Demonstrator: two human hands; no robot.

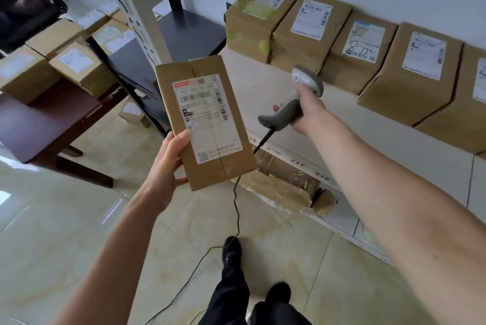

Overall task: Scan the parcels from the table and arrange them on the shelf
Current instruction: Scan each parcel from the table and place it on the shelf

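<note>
A flat cardboard parcel [205,121] is held up at the centre of the view, its white shipping label [206,118] facing the camera. The left hand [168,164] grips its lower left corner, thumb on the front face, fingers curled behind. At about 3 o'clock from the parcel, the right hand [306,111] is wrapped around the handle of a grey barcode scanner [294,99], whose black cable [236,209] drops toward 6 o'clock across the tiled floor [79,219]. Beyond the scanner, toward 1 o'clock, a row of labelled boxes [310,32] stands side by side on the pale shelf [368,140]. At 9 o'clock, more boxes [81,67] sit on a dark table [34,127].
</note>
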